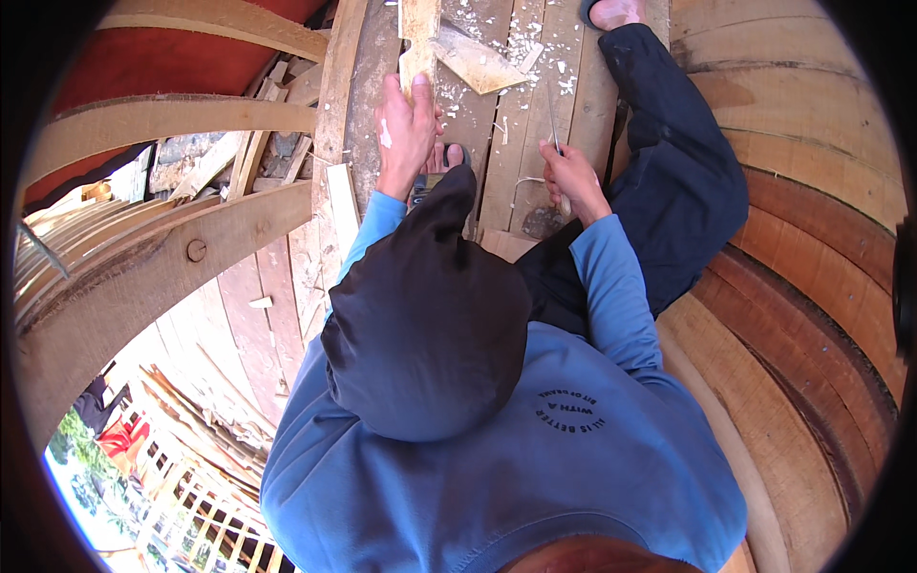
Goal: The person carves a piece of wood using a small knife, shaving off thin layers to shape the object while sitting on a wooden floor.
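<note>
The left hand (409,132) pinched the near end of a notched wooden strip (417,24), its long axis running twelve to six o'clock. From the right hand (573,180), farther off and closed round what seemed a thin knife (552,119), the strip lay toward ten-thirty.

Offcut (480,67) Between Strip (418,48) and Knife (552,116)

The strip runs forward from the left hand (408,129); the knife — in the right hand (573,179) — sits to its right. The offcut lies between them on the plank floor (468,119), shavings (565,86) (thickest ahead and right of it) around. Curved ribs (172,248) cross at left; a planked wall (812,224) rises at right.
</note>
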`<move>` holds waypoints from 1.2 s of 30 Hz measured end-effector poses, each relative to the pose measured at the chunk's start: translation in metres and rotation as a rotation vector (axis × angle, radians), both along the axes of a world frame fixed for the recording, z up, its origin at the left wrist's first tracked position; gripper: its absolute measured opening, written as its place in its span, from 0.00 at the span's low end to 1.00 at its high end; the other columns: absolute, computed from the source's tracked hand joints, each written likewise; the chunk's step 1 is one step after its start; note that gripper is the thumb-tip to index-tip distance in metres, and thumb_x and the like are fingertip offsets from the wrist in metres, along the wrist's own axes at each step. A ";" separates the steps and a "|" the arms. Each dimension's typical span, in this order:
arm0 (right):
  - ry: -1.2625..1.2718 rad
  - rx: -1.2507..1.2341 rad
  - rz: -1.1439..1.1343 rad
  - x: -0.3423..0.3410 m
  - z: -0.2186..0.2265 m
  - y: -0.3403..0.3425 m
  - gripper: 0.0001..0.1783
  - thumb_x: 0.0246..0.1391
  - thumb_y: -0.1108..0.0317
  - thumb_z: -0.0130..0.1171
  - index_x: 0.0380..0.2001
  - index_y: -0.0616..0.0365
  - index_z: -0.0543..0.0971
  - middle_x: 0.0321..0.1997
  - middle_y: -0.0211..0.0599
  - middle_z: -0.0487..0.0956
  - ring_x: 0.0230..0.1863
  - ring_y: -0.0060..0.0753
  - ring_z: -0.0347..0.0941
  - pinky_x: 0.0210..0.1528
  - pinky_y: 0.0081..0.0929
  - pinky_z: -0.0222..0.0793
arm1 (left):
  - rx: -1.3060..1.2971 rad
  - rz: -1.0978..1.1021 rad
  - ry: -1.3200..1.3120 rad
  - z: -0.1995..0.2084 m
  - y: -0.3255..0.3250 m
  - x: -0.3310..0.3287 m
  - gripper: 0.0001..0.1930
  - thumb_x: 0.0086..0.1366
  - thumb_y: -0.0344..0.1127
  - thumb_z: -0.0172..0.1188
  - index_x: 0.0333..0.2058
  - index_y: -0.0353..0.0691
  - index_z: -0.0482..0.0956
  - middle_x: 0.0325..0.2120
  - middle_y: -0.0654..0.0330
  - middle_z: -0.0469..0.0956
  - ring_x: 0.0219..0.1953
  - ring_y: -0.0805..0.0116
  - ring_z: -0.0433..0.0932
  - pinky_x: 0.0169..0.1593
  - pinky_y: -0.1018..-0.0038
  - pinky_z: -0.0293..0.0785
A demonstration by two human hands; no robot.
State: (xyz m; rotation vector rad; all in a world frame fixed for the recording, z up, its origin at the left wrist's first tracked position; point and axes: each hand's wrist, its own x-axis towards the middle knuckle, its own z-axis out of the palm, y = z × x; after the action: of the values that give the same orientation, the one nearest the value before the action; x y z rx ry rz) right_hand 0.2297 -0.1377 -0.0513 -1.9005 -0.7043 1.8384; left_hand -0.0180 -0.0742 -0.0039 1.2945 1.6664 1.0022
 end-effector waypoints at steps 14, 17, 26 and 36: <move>-0.023 0.019 0.013 0.001 -0.007 -0.001 0.19 0.70 0.51 0.56 0.36 0.58 0.73 0.19 0.26 0.68 0.14 0.21 0.62 0.15 0.27 0.58 | -0.035 -0.003 -0.009 -0.006 -0.002 0.000 0.18 0.79 0.45 0.50 0.48 0.31 0.70 0.19 0.56 0.79 0.17 0.70 0.79 0.21 0.70 0.74; -0.030 0.027 0.016 0.000 -0.009 -0.002 0.19 0.70 0.51 0.56 0.36 0.58 0.73 0.19 0.26 0.68 0.14 0.21 0.62 0.15 0.26 0.58 | -0.047 -0.006 -0.013 -0.005 -0.002 0.000 0.19 0.79 0.46 0.50 0.49 0.31 0.70 0.20 0.56 0.80 0.17 0.70 0.79 0.21 0.71 0.75; -0.024 0.022 0.017 -0.001 -0.011 -0.002 0.18 0.70 0.52 0.56 0.35 0.57 0.73 0.18 0.26 0.67 0.13 0.21 0.62 0.15 0.27 0.58 | -0.057 -0.009 -0.005 -0.005 -0.003 0.000 0.18 0.79 0.46 0.50 0.47 0.32 0.69 0.20 0.56 0.79 0.17 0.71 0.79 0.21 0.71 0.74; -0.053 0.016 0.039 0.000 -0.017 -0.003 0.17 0.69 0.52 0.56 0.36 0.56 0.74 0.17 0.25 0.67 0.13 0.21 0.62 0.15 0.28 0.58 | -0.066 -0.004 -0.014 -0.007 -0.004 0.001 0.17 0.79 0.45 0.50 0.46 0.33 0.69 0.19 0.57 0.79 0.17 0.70 0.79 0.21 0.70 0.74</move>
State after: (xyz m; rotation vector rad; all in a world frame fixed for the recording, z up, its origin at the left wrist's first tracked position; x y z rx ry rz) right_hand 0.2296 -0.1411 -0.0679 -1.9443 -0.7764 1.8068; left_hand -0.0171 -0.0779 -0.0104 1.2448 1.6720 0.9433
